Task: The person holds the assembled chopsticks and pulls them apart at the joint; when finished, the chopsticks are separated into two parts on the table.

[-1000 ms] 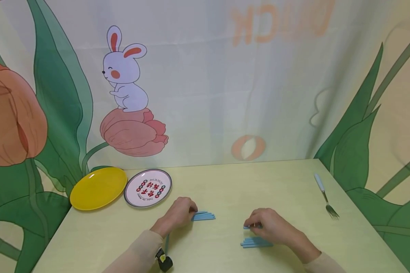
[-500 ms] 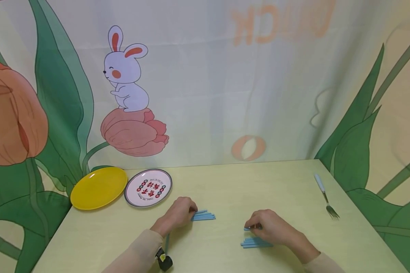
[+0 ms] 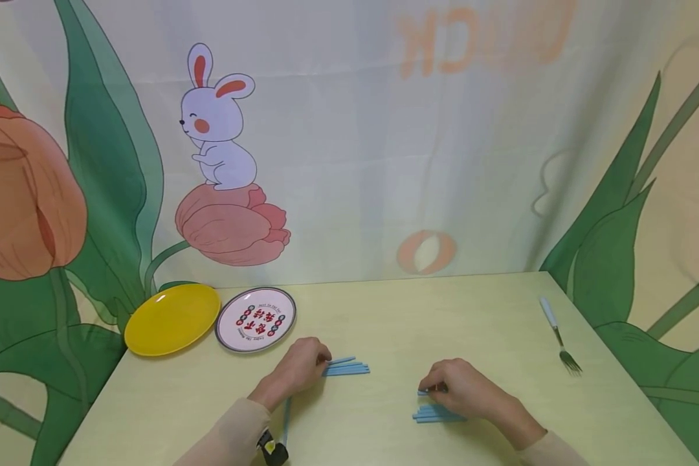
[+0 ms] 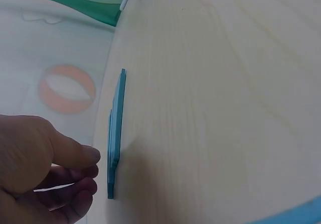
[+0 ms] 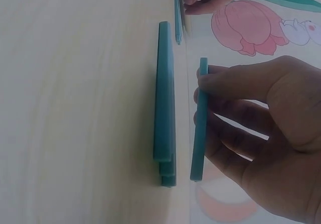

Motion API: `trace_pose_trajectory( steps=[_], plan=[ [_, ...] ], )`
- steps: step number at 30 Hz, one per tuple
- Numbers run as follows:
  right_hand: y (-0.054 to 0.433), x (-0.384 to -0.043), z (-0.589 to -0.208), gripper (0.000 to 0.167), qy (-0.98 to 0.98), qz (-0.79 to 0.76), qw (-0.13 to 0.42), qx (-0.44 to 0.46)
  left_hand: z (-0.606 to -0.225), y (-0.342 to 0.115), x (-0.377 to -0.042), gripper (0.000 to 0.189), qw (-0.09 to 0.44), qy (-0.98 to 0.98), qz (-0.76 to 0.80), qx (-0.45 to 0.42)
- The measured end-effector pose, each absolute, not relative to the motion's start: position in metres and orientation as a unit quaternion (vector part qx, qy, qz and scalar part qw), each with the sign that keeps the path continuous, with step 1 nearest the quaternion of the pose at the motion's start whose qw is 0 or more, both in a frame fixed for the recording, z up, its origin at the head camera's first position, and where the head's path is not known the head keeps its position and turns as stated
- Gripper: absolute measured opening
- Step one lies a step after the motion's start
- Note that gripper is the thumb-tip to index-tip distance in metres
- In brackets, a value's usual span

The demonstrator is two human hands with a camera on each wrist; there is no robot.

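Several slim blue sticks (image 3: 349, 370) lie side by side on the table, just right of my left hand (image 3: 303, 364). In the left wrist view my left fingertips are loosely bent beside the sticks (image 4: 115, 128), a small gap apart, with nothing seen between them. My right hand (image 3: 460, 387) pinches a single blue stick (image 5: 200, 128) between thumb and fingers, held above the table. Below that hand lies another bundle of blue sticks (image 3: 437, 414), its right end partly covered by the hand in the head view.
A yellow plate (image 3: 171, 320) and a white plate with red lettering (image 3: 256, 320) stand at the back left. A fork (image 3: 559, 336) lies far right. Near my left wrist are a thin blue strip (image 3: 287, 417) and a black wrist-worn device (image 3: 274, 450). A printed curtain hangs behind.
The far stick of the left bundle has turned slightly away from the others. My right hand with its stick has dropped a little. The head view has shifted slightly.
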State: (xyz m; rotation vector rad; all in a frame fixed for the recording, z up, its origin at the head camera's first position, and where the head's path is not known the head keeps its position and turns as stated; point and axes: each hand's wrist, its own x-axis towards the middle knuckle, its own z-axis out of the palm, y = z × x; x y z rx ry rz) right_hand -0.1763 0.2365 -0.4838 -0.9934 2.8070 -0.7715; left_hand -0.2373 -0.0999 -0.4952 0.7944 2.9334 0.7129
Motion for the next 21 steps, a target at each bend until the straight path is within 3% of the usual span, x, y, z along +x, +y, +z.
trace_pose_trajectory(
  steps=[11, 21],
  plan=[
    [0.236, -0.174, -0.486, 0.018, 0.908, -0.248, 0.033, -0.336, -0.488, -0.112, -0.214, 0.012, -0.033, 0.935, 0.261, 0.238],
    [0.235, -0.173, -0.483, 0.016, 0.905, -0.259, 0.048, -0.333, -0.483, -0.117, -0.19, 0.016, -0.04, 0.934, 0.274, 0.227]
  ],
)
